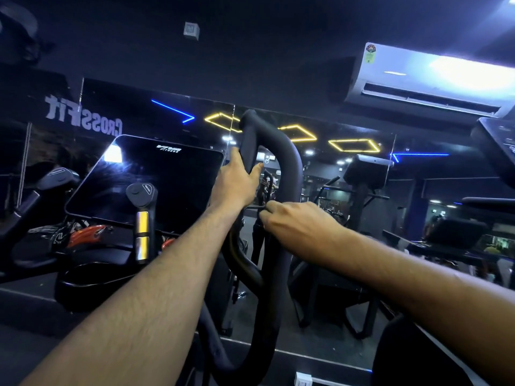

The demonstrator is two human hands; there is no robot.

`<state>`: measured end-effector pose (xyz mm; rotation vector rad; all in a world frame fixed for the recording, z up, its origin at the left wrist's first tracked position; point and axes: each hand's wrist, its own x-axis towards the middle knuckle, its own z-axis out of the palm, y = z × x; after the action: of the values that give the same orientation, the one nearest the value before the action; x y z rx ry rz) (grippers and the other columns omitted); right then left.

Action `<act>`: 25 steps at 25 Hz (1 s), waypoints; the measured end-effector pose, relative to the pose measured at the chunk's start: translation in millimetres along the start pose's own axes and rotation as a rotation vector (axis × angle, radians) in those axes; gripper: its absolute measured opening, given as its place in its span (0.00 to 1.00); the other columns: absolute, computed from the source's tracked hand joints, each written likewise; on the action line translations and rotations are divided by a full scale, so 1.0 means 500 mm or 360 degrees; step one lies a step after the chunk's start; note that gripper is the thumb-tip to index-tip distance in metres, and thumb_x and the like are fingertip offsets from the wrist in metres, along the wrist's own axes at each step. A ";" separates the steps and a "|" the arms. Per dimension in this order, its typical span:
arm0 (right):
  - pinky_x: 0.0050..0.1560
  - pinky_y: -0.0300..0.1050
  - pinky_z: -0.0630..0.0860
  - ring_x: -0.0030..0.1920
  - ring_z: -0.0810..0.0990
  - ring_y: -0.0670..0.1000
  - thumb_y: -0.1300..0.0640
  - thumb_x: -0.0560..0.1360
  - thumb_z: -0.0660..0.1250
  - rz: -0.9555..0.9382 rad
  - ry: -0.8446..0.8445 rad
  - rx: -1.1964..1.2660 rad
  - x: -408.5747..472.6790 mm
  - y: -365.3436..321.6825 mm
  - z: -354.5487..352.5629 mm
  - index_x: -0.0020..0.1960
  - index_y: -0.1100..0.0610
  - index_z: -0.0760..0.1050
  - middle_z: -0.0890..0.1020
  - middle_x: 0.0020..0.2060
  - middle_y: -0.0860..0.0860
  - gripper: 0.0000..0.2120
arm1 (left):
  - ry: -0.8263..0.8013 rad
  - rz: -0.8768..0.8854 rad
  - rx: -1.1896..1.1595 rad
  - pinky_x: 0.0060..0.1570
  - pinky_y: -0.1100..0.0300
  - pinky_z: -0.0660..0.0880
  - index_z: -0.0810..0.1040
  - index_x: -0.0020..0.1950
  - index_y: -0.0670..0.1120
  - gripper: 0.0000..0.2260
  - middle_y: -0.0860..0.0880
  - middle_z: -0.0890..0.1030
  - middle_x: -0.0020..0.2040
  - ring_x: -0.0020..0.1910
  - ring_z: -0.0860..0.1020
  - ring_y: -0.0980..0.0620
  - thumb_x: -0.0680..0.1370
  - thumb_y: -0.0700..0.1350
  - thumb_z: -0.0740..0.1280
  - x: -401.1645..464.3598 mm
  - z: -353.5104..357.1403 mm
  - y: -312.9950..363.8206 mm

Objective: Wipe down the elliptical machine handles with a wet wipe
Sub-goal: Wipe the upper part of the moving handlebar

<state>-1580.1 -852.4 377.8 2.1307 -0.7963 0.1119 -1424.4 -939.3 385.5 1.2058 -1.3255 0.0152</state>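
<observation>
Elliptical handle: black looped bar, centre of frame, rising from lower centre to a rounded tip at upper centre; foam-like matte surface; no wet streak can be made out in this light.

Left hand: on the left limb of the loop, just below the tip; fingers curled round the bar, thumb showing inside the loop; grasping the handle.

Right hand: lower, at the right limb of the loop; fingers curled inward, seemingly round the bar; whether a wet wipe sits under them I cannot tell, none is visible.

Step, as judged: wiping or bracing the upper handle, left hand steadying; progress unknown.

Next move calls for: a firm wrap-around grip and a stroke along the curve toward the tip; left hand must shift off its patch so that patch is covered.

Surroundings: dark console screen left of centre; air conditioner upper right; mirror wall behind with reversed lettering at upper left.
</observation>
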 end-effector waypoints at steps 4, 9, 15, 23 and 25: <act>0.34 0.48 0.69 0.47 0.82 0.55 0.59 0.84 0.58 0.0250 0.0208 -0.0018 -0.011 0.022 0.001 0.56 0.57 0.71 0.75 0.48 0.52 0.05 | -0.0007 -0.0008 0.0002 0.49 0.44 0.82 0.66 0.68 0.48 0.20 0.44 0.81 0.53 0.49 0.82 0.42 0.83 0.58 0.65 0.000 -0.002 0.000; 0.38 0.50 0.69 0.53 0.83 0.60 0.61 0.82 0.56 0.0084 -0.0098 -0.0069 -0.006 -0.069 -0.015 0.59 0.59 0.74 0.80 0.56 0.55 0.10 | -0.0013 0.0001 -0.0035 0.48 0.46 0.81 0.66 0.70 0.49 0.20 0.45 0.81 0.55 0.50 0.82 0.44 0.83 0.57 0.65 -0.006 -0.006 0.005; 0.36 0.50 0.68 0.51 0.83 0.58 0.63 0.81 0.58 0.0251 -0.0041 -0.0234 0.018 -0.039 -0.014 0.59 0.60 0.74 0.79 0.53 0.55 0.09 | -0.0028 -0.0004 -0.0056 0.40 0.53 0.77 0.66 0.69 0.49 0.20 0.46 0.81 0.54 0.47 0.81 0.47 0.83 0.57 0.65 -0.002 -0.001 0.001; 0.36 0.51 0.77 0.47 0.80 0.54 0.56 0.82 0.63 0.0167 0.0353 0.0129 -0.006 0.012 0.035 0.51 0.55 0.72 0.76 0.46 0.50 0.03 | -0.0002 0.0004 -0.0029 0.48 0.47 0.81 0.66 0.68 0.49 0.20 0.45 0.81 0.54 0.49 0.82 0.43 0.83 0.59 0.65 -0.001 -0.001 -0.003; 0.33 0.50 0.77 0.42 0.76 0.52 0.54 0.83 0.63 0.0184 0.0629 0.0276 -0.048 0.008 0.086 0.49 0.54 0.72 0.74 0.43 0.49 0.05 | -0.0016 0.0001 -0.0031 0.46 0.46 0.82 0.66 0.68 0.49 0.20 0.46 0.81 0.53 0.47 0.82 0.44 0.83 0.59 0.64 0.000 -0.001 -0.003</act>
<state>-1609.7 -874.0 344.2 2.1236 -0.6906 0.6625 -1423.1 -939.9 384.5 1.1903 -1.3321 -0.0036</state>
